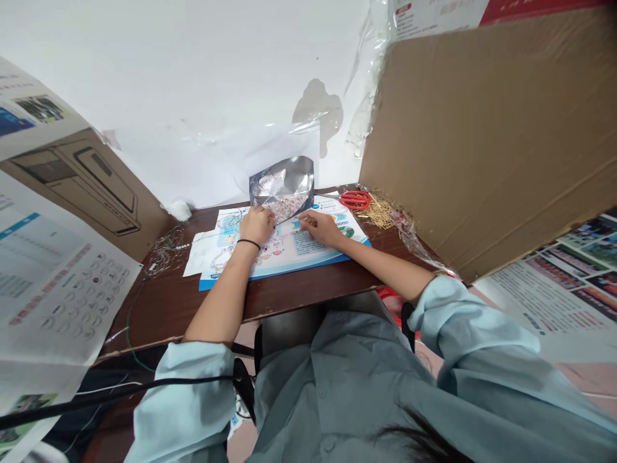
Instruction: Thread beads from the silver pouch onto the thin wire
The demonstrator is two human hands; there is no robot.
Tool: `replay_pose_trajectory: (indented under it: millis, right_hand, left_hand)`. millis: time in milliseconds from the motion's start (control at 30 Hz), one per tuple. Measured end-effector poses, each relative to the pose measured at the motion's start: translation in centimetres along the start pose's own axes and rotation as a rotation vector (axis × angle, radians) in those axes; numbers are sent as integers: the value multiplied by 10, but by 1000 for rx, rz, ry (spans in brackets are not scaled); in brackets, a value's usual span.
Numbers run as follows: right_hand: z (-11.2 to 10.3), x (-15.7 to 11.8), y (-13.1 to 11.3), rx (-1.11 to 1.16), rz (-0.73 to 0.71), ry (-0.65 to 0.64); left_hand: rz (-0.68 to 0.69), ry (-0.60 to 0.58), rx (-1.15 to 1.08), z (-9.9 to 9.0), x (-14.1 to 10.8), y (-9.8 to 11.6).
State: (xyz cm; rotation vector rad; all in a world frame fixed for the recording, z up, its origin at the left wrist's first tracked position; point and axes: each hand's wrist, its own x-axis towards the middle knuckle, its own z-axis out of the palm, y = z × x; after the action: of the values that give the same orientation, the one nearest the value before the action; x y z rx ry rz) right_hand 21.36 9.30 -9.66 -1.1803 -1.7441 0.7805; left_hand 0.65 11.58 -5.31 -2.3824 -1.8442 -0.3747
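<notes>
Logging a dark wooden counter [308,289] from the wearer's view, left to right. Far left, a printed cardboard carton [81,186] stands against the wall. On the counter, a loose tangle of beaded wire [166,252] lies at 9 o'clock from the left hand [258,226], whose fingers [263,215] curl down, held close together, touching the lower edge of a crumpled silver foil pouch [282,188] with small coloured beads at its mouth. The pouch rests at 12 o'clock from the hands, on the top edge of a blue-bordered printed sheet [284,257]. The right hand [321,228] lies on that sheet, its fingers [308,220] drawn narrow; whether they pinch anything is too small to tell. Red-handled scissors [355,200] sit at 2 o'clock from it, beside a scatter of brass pins [378,212], then a crumpled clear plastic bag [405,231] against a large cardboard panel [482,128].
</notes>
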Motion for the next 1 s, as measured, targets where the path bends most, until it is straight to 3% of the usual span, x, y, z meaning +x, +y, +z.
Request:
replay_pose_trajectory:
  millis: [167, 333, 433, 600, 833, 1000]
  right_hand:
    - [0, 1, 1, -5, -6, -7]
    - [0, 0, 0, -13, 2, -28]
    - [0, 0, 0, -33, -2, -23]
    - [0, 2, 3, -90, -45, -2]
    - [3, 6, 9, -75, -65, 2]
    - [4, 6, 12, -83, -80, 13]
  left_hand:
    - [-7, -56, 25, 3, 2, 0]
    - [-79, -32, 35, 2, 3, -4]
    - [-35, 2, 15, 6, 3, -5]
    - [-7, -8, -25, 14, 5, 1]
    - [-99, -105, 34, 5, 17, 13]
    - [-108, -71, 31, 9, 19, 16]
